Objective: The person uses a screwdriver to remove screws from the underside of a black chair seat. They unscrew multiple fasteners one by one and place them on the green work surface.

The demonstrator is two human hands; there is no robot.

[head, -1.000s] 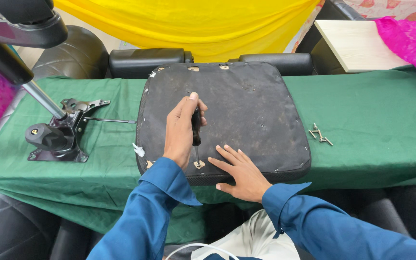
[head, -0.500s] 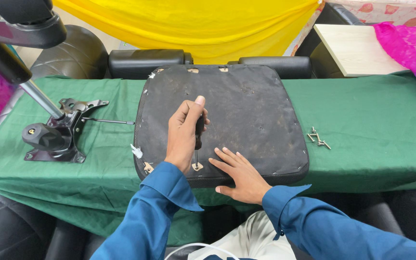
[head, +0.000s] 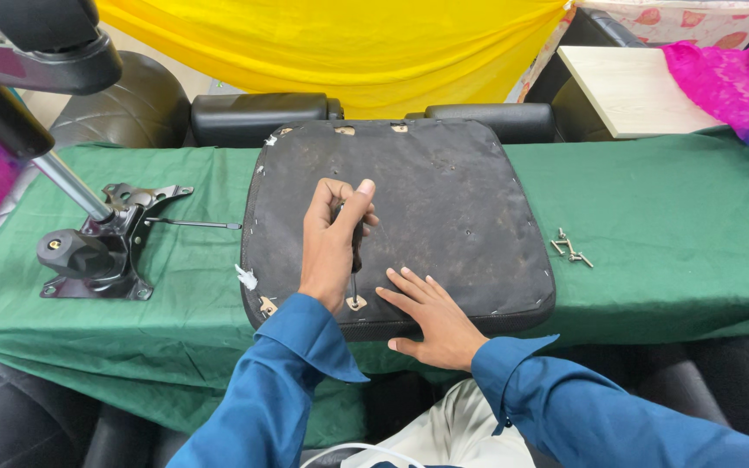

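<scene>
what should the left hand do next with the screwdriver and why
Probably keep turning the screwdriver in place. The left hand holds it upright with its tip in the small tan patch near the front edge of the seat cushion, and the right hand lies flat on the cushion beside it, steadying it. Whether the screw is tight cannot be seen.

A long table (head: 669,217) draped in green cloth spans the view. Behind it hangs a yellow curtain (head: 348,43). Black padded furniture (head: 257,117) stands along the far table edge. A pale wooden board (head: 630,91) lies at upper right, beside pink fabric (head: 721,82). Lighting is even and bright.
</scene>
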